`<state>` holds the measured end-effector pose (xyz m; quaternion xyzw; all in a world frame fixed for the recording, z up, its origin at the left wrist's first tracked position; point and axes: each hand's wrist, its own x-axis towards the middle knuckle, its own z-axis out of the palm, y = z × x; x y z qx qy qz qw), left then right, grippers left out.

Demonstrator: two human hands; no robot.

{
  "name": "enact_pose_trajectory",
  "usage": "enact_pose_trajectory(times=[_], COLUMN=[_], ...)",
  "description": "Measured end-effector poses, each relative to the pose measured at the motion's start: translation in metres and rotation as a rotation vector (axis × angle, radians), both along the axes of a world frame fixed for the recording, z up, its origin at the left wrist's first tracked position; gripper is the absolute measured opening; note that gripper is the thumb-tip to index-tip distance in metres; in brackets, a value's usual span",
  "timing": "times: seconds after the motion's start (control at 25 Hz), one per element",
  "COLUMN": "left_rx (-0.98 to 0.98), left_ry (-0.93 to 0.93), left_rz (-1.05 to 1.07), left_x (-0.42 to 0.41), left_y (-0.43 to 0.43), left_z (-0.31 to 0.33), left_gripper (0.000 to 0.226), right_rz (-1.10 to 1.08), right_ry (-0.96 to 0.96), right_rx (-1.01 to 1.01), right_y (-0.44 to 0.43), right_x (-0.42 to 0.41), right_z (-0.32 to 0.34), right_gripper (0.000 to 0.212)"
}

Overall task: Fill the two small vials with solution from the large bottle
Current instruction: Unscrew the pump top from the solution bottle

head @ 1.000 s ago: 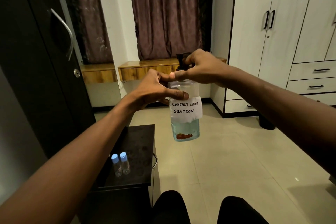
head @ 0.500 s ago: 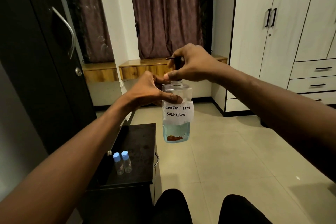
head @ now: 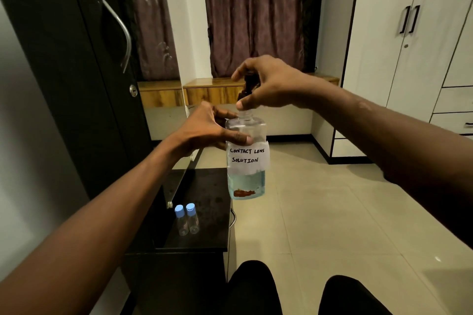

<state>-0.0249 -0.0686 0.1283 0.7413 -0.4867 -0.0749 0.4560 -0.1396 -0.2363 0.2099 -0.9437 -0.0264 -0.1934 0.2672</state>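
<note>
A large clear plastic bottle with squared shoulders hangs upright just right of the frame's centre, held in the air. A white paper label across its middle reads "CONTACT LENS SOLUTION" in handwritten black capitals. Pale blue liquid fills only its lower part, below the label, and a reddish-brown mark shows near the base. Its short neck is uncovered, with a dark pump cap lifted just above it, partly hidden.

Two small clear plastic vials with light blue screw caps stand upright, side by side and nearly touching, in the lower left-centre of the frame: the left vial and the right vial. Both are capped.
</note>
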Motion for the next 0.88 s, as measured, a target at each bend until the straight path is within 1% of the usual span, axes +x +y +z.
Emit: enact_pose_trajectory(times=[0.08,0.12,0.24,0.32,0.4,0.48,0.56,0.64,0.72,0.88], left_rx=[0.019,0.024,0.038,0.058,0.068,0.051,0.017,-0.012,-0.013,-0.060], left_ry=[-0.004,-0.005,-0.021,-0.083,-0.143,-0.163,-0.132,-0.114,-0.092,-0.050], left_rz=[0.046,0.068,0.153,0.235,0.350,0.446,0.505,0.579,0.688,0.854], left_x=[0.007,0.011,0.024,0.033,0.039,0.046,0.055,0.058,0.063,0.086], left_y=[0.009,0.013,0.022,0.027,0.029,0.032,0.037,0.039,0.037,0.025], left_z=[-0.007,-0.012,-0.025,-0.036,-0.047,-0.059,-0.073,-0.084,-0.097,-0.128], left_gripper=[0.052,0.059,0.082,0.086,0.082,0.076,0.062,0.050,0.054,0.086], right_rz=[0.125,0.150,0.131,0.116,0.093,0.070,0.033,-0.027,-0.100,-0.254], right_ry=[0.000,-0.033,-0.179,-0.293,-0.416,-0.534,-0.633,-0.706,-0.685,-0.495], right_rx=[0.178,0.208,0.110,0.102,0.116,0.166,0.251,0.309,0.341,0.460], right_y=[-0.003,-0.005,-0.009,-0.011,-0.013,-0.019,-0.025,-0.033,-0.041,-0.041], right_x=[-0.002,-0.003,-0.001,0.002,0.006,0.012,0.020,0.028,0.040,0.080], right_z=[0.010,0.015,0.023,0.026,0.027,0.024,0.016,0.003,-0.018,-0.095], right_gripper=[0.067,0.067,0.058,0.054,0.055,0.062,0.066,0.065,0.059,0.035])
